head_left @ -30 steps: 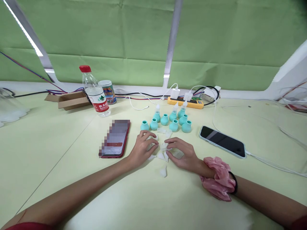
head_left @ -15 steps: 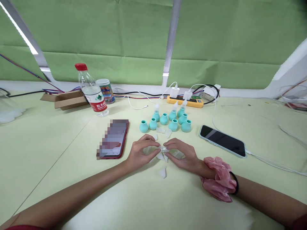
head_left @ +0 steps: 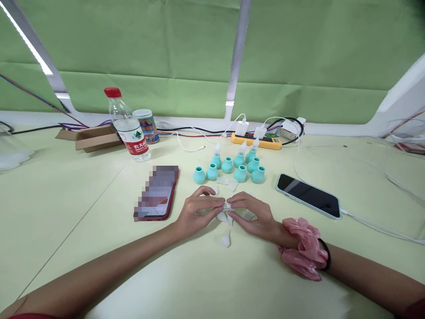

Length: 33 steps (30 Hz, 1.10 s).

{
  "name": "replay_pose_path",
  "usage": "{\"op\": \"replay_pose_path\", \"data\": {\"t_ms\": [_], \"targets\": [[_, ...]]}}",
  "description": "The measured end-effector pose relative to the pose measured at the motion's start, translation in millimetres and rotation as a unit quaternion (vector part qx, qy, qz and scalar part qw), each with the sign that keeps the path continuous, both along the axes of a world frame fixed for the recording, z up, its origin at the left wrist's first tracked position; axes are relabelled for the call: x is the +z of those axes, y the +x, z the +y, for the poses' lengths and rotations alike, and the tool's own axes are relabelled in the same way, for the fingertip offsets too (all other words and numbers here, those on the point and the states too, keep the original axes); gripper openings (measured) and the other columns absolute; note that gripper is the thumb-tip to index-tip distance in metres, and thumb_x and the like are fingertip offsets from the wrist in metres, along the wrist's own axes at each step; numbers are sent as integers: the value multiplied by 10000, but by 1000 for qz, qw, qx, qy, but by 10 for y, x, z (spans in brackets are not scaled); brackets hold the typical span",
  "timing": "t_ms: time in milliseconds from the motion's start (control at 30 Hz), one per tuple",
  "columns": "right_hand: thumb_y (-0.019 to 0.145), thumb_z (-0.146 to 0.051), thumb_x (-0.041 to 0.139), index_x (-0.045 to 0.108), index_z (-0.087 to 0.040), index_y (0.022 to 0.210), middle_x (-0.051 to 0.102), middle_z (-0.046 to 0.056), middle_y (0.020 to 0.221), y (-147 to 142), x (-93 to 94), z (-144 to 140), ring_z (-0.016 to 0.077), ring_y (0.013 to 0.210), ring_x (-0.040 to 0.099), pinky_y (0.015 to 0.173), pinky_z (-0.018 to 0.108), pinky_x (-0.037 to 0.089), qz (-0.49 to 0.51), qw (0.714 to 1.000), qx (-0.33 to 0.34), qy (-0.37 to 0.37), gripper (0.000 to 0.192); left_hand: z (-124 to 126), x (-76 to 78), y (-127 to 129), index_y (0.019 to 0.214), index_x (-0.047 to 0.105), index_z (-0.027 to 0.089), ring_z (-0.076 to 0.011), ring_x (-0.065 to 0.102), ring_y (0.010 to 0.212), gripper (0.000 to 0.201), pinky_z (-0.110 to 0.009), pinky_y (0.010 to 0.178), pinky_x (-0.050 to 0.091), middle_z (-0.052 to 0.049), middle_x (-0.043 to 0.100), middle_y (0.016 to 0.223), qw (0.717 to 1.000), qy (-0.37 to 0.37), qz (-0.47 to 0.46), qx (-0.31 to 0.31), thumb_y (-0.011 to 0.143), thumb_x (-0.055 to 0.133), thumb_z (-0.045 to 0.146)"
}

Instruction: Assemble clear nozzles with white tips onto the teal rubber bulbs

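head view, nearest: loose clear tip [head_left: 226,239] lies alone on the table [head_left: 83,208].
hands: left hand [head_left: 195,212] and right hand [head_left: 252,215] meet fingertip to fingertip, pinched together on a small clear piece [head_left: 227,206].
beyond: teal bulbs [head_left: 229,166] clustered, red phone [head_left: 156,192] to the left.
far: water bottle [head_left: 128,126].

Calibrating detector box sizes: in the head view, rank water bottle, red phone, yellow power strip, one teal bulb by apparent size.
1. Red phone and water bottle: too close to rank.
3. Yellow power strip, farther away, so unsure.
4. Teal bulb, clearly smallest.
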State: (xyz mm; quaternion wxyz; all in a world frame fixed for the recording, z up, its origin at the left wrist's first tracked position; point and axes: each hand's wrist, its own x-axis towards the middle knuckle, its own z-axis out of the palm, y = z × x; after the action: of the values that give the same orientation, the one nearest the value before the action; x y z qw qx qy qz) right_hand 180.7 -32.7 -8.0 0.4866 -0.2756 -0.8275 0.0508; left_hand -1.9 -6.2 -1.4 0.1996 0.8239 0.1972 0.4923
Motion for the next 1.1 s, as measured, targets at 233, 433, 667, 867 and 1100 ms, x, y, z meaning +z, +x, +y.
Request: {"op": "replay_pose_path", "data": {"t_ms": [233, 433, 667, 867, 1100], "targets": [[716, -82, 566, 541, -189, 902, 621, 65, 822, 14, -7, -3, 163, 805, 585, 666, 313, 521, -5, 1000, -7, 7, 216, 5, -52, -3, 889, 633, 179, -189, 554, 825, 166, -383, 721, 476, -84, 678, 884, 1000, 5, 23, -2, 746, 562, 133], [704, -41, 568, 536, -189, 900, 612, 74, 834, 3, 7, -21, 171, 809, 577, 665, 328, 526, -6, 999, -4, 33, 248, -35, -23, -39, 939, 566, 156, -176, 545, 875, 176, -337, 753, 466, -89, 631, 928, 996, -57, 53, -39, 794, 473, 116], [712, -18, 544, 527, -199, 911, 618, 75, 843, 22, 4, -49, 189, 847, 569, 664, 352, 528, -35, 997, 21, 69, 270, -98, 40, -53, 926, 528, 156, -160, 575, 832, 136, -285, 747, 464, -79, 616, 916, 985, -150, 81, -35, 809, 472, 195], [727, -36, 535, 520, -199, 900, 617, 68, 820, 3, -3, -31, 180, 811, 575, 662, 353, 527, -26, 998, 9, 55, 238, -77, 6, -20, 920, 592, 158, -153, 608, 794, 176, -260, 711, 484, -61, 658, 891, 983, -167, 74, -16, 825, 450, 202], [696, -44, 574, 533, -189, 879, 597, 69, 818, -12, -17, -19, 170, 797, 565, 668, 330, 512, -2, 999, -31, 11, 238, 30, 61, -52, 865, 629, 135, -179, 571, 844, 164, -314, 761, 469, -88, 632, 894, 990, -105, 70, 56, 780, 491, 163]]}}
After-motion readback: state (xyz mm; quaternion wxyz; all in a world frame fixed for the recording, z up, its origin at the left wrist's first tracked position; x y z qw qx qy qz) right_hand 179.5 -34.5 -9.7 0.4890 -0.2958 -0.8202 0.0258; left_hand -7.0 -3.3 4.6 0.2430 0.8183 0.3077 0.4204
